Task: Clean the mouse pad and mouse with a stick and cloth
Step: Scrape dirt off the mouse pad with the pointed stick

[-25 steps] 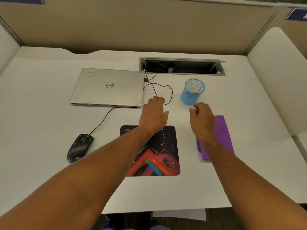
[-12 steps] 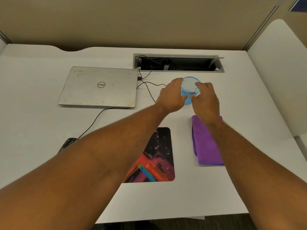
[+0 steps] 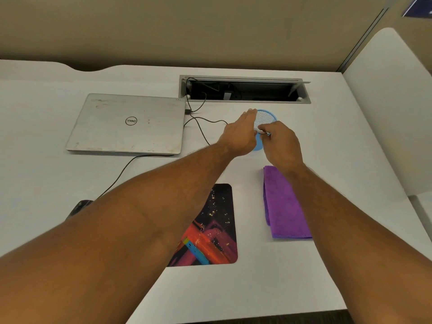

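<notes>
Stick (image 3: 261,131), thin and white-tipped, is pinched by right hand (image 3: 281,142) at blue mesh cup (image 3: 266,118), steadied by gripping left hand (image 3: 240,134); a careless pull risks tipping it.

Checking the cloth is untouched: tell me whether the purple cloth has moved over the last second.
No. The purple cloth lies flat, just right of the mouse pad and nearer than the blue mesh cup, as before.
</notes>
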